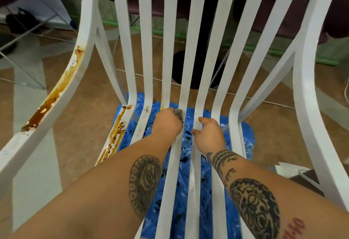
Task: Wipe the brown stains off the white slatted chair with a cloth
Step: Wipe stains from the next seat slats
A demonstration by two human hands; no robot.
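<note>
A white slatted chair [200, 53] fills the view. Thick brown stains run along its left armrest [54, 95] and down the leftmost seat slat [117, 133]. A thin brown streak marks the edge of a middle slat [162, 104]. My left hand [167, 123] grips a small grey cloth [179, 114] at the bend where the seat meets the back. My right hand [209, 135] curls its fingers round a neighbouring slat, thumb pointing left. Both forearms lie over the seat slats.
A blue plastic sheet [243, 140] with dark specks lies on the tiled floor under the seat. A black round base [188, 68] stands behind the chair back. Metal chair legs and a green wall strip [283, 51] lie beyond.
</note>
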